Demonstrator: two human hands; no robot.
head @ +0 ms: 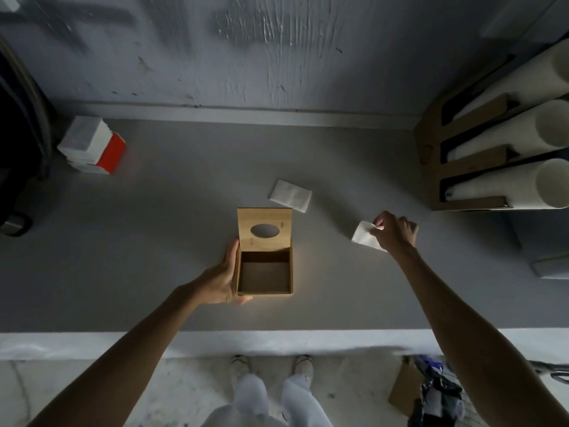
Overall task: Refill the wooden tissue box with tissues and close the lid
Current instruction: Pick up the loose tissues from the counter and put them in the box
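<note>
Wooden tissue box (264,282) at centre of grey counter (154,241), interior bare, hinged lid (264,229) upright with oval slot. Left hand (220,280) cups box's left wall. Right hand (395,231) pinches folded tissue (365,237) right of box. Second tissue (291,195) lies behind lid.

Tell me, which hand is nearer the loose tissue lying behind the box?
Right. The right hand is off to that tissue's right, pinching another; the left hand holds the box's left side, farther away.
</note>
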